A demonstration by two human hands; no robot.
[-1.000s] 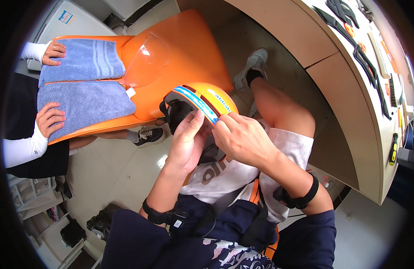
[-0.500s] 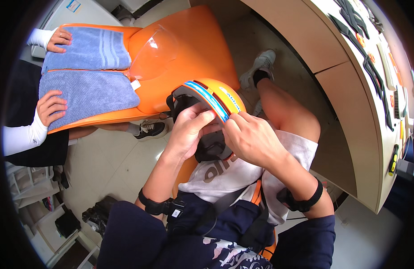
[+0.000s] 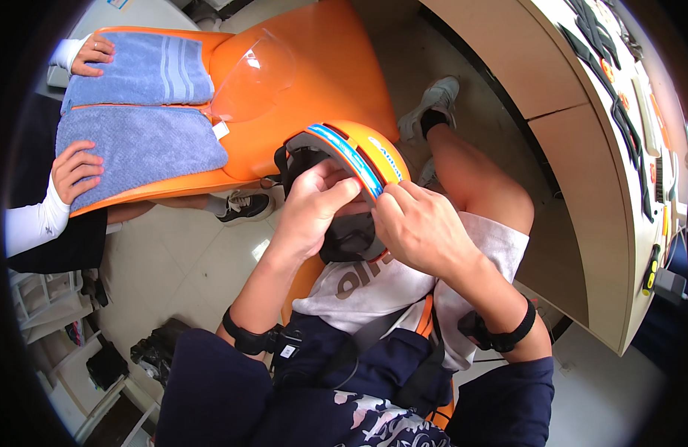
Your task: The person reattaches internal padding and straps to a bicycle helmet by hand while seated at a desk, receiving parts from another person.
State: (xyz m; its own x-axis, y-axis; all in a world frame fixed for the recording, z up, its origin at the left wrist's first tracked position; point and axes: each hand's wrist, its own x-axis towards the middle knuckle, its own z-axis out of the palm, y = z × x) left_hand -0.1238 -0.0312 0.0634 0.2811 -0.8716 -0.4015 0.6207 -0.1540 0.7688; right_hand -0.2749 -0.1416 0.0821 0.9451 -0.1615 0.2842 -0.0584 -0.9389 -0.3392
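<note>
A yellow-orange helmet (image 3: 375, 151) with a dark lining rests at my lap, tilted so its rim faces left. Along the rim runs a glossy blue strip (image 3: 345, 155). My left hand (image 3: 314, 207) grips the rim, thumb on the outside near the strip and fingers reaching into the helmet. At the lower end of the strip, the closed fingers of my right hand (image 3: 418, 223) pinch the rim edge. What lies between those fingertips is hidden. Black padding or strap (image 3: 349, 237) shows below my left hand.
A clear curved visor (image 3: 256, 78) lies on an orange padded seat (image 3: 325, 63), beside two blue towels (image 3: 139, 145). Another person's hands (image 3: 77, 171) rest on the towels. At right, a curved desk (image 3: 575, 141) carries several tools. A black bag (image 3: 161, 350) sits on the floor at left.
The view has shifted slightly, moving the seat and towels a little left and up. Both my hands stay on the helmet rim with almost the same grip.
</note>
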